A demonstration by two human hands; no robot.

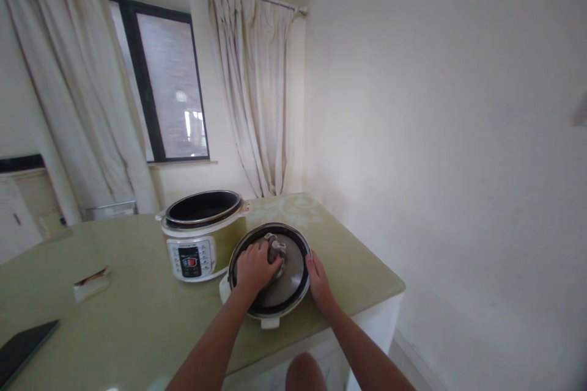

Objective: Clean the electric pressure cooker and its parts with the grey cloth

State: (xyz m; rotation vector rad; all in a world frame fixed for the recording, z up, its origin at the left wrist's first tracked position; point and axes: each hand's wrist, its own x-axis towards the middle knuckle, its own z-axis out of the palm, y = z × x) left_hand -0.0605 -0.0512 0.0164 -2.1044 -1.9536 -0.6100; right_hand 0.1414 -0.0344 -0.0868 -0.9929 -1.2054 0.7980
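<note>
A round pressure cooker lid (287, 286) lies with its metal inner side facing up, close to the table's front edge. My left hand (255, 266) is closed on a crumpled grey-and-white cloth (276, 248) and presses it against the lid's inside. Fingers of my right hand (320, 281) grip the lid's right rim. Behind and to the left stands the white electric pressure cooker (189, 256), upright and without its lid. Its dark inner pot (204, 206) shows at the top, but the bottom of the pot is hidden.
The green tabletop (151, 330) carries a small white packet (90, 285) at the left and a dark flat object (26, 345) at the lower left. A wall (435, 134) rises on the right. Curtains (254, 85) and a window (172, 79) stand beyond the table.
</note>
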